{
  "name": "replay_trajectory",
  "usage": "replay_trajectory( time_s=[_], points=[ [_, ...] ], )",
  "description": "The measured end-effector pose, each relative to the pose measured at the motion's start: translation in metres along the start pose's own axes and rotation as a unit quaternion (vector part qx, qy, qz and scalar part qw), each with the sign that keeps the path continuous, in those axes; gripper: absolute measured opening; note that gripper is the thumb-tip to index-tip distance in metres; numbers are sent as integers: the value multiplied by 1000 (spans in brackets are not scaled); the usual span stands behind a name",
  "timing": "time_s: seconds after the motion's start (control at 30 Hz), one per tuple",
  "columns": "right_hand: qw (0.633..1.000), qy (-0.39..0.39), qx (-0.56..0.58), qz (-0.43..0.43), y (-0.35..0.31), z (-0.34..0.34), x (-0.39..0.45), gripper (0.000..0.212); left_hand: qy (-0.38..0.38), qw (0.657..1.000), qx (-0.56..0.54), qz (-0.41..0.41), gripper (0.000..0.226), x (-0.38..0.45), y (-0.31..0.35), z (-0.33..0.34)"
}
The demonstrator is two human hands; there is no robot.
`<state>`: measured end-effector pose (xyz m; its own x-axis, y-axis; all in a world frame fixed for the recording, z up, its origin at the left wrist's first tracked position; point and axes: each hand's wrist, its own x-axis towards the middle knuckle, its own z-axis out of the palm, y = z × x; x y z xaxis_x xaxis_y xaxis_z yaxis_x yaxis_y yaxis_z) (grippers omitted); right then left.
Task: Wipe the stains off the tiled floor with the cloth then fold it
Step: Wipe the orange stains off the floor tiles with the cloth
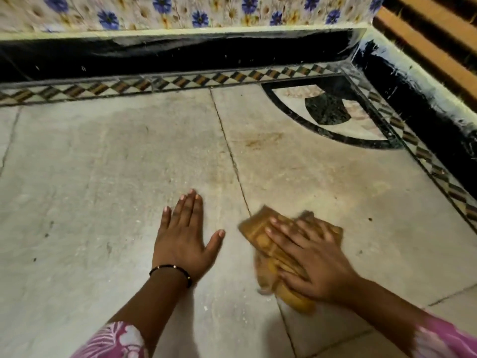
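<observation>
A crumpled yellow-brown cloth [260, 236] lies on the pale tiled floor [116, 156], across a grout line. My right hand [312, 259] presses flat on top of it with fingers spread; the cloth looks blurred. My left hand [184, 236] rests flat on the bare floor just left of the cloth, fingers straight, a dark bracelet on the wrist. A brownish stain [260, 140] marks the tile farther ahead, beyond the cloth. A damp darker patch [134, 125] shows on the left tile.
A black skirting [180, 55] runs along the back wall under flowered tiles [198, 16] and along the right side [426, 120]. A chequered border strip [154, 83] and a black-and-white inlay [327, 109] mark the corner. Small dark specks dot the floor.
</observation>
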<state>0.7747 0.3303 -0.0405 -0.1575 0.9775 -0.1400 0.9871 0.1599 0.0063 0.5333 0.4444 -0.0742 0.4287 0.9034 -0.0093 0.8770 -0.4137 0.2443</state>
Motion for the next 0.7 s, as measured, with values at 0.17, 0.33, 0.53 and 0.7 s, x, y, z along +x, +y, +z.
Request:
replay_trajectory(
  time_s=[0.17,0.33,0.53,0.7],
  points=[
    [992,-5,22,124,82,4,-10,75,11,1000,-13,-1,84,3,0,0],
    [961,-24,-11,276,35,-8,82,76,9,1000,-9,0,85,2,-1,0],
    [1000,0,-11,10,-20,-4,28,70,14,1000,-9,5,87,2,-2,-1],
    [996,14,56,70,56,9,-27,68,21,1000,-15,2,85,3,-3,2]
  ],
)
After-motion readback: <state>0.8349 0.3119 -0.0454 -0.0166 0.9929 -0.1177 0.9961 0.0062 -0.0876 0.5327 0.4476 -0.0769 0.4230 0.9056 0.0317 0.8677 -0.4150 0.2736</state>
